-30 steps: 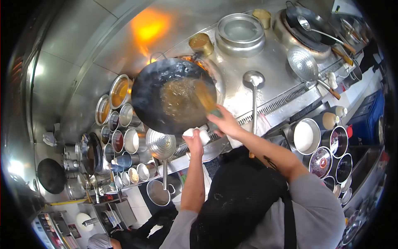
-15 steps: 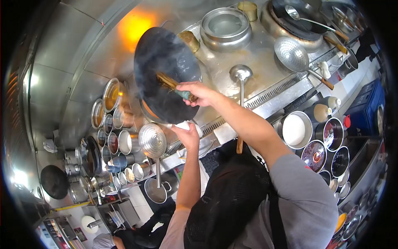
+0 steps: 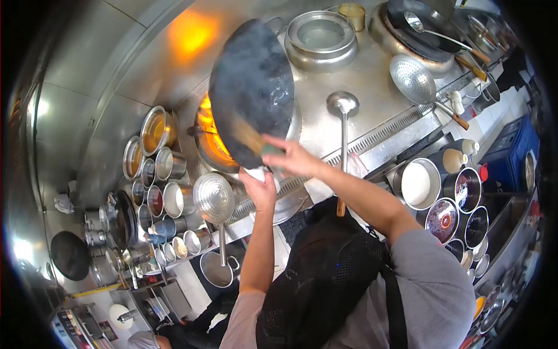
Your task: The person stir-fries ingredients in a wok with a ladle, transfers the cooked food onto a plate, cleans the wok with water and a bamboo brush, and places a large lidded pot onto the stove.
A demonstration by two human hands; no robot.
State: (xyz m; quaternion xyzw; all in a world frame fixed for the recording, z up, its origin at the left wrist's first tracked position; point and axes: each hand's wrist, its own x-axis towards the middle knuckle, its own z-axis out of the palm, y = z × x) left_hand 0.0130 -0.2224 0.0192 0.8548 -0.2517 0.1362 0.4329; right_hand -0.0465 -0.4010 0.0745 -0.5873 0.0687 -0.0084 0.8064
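A black wok (image 3: 253,87) is tilted steeply up over the burner, with smoke inside it and a few wet patches on its surface. My left hand (image 3: 260,187) is closed on a white cloth (image 3: 254,173) at the wok's near edge. In my right hand (image 3: 293,158) is a bamboo brush (image 3: 249,136) with a green grip, its bristles blurred against the lower inside of the wok. Orange flames (image 3: 210,136) show in the burner (image 3: 232,168) left of and below the wok.
A perforated ladle (image 3: 214,198) lies left of my left hand. Metal cups and bowls (image 3: 158,131) stand at the left. A ladle (image 3: 343,103), a water pot (image 3: 321,36) and another strainer (image 3: 412,78) are on the steel stove. A person's sleeve (image 3: 142,340) shows lower left.
The wok went from lying low with liquid in it to tilted steeply up, the liquid gone, and has shifted right in the last half second. The brush moved with it. More flame is visible.
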